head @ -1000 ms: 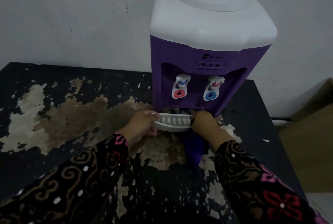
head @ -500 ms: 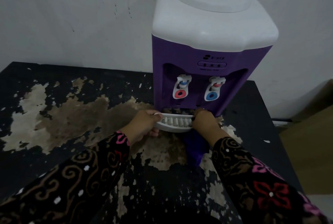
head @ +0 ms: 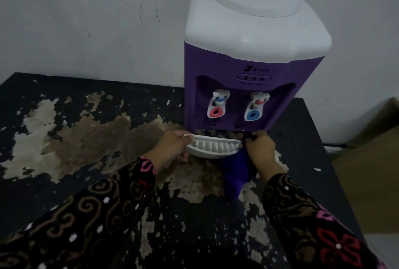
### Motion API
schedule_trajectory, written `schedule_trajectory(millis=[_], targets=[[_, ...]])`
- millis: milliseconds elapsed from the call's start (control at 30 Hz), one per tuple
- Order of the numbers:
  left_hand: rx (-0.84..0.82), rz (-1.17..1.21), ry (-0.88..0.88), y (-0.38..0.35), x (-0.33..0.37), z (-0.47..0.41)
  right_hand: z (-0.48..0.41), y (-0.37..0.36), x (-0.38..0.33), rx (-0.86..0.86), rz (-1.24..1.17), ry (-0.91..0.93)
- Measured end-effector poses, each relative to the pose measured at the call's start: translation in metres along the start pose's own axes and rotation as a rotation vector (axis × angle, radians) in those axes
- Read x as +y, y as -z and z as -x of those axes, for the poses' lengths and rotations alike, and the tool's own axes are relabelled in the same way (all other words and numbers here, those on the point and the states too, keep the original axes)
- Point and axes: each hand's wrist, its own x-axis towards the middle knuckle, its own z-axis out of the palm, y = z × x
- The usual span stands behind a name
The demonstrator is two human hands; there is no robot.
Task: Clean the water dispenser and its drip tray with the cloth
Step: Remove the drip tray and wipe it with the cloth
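A purple water dispenser (head: 241, 67) with a white top stands at the back of the table against the wall. Its white slatted drip tray (head: 212, 147) sits just in front of the dispenser's base, a gap showing behind it. My left hand (head: 172, 148) grips the tray's left end, thumb on top. My right hand (head: 260, 149) holds a dark blue cloth (head: 234, 173) against the tray's right end; the cloth hangs down onto the table.
The black table (head: 71, 139) has large patches of peeled, worn surface. A white wall rises behind. The red tap (head: 217, 106) and the blue tap (head: 254, 109) project above the tray. Brown cardboard (head: 371, 160) stands to the right of the table.
The tray and both hands stay in nearly the same place. My right hand has shifted slightly toward the dispenser's base with the cloth.
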Motion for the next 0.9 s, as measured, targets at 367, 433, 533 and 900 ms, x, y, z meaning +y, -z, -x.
schedule_trajectory(millis=[367,433,533,900], targets=[[-0.001,-0.064,-0.119,-0.002,-0.003,0.002,-0.002,-0.007,-0.028,-0.421,0.471,0.183],[0.001,-0.068,-0.109,-0.001,-0.005,0.002,-0.003,-0.006,-0.028,-0.43,0.494,0.159],[0.001,-0.063,-0.087,-0.001,-0.006,0.001,0.005,-0.01,-0.024,-0.344,0.496,0.164],[0.029,-0.049,-0.082,-0.003,-0.006,-0.001,0.016,-0.006,-0.036,-0.408,0.662,0.342]])
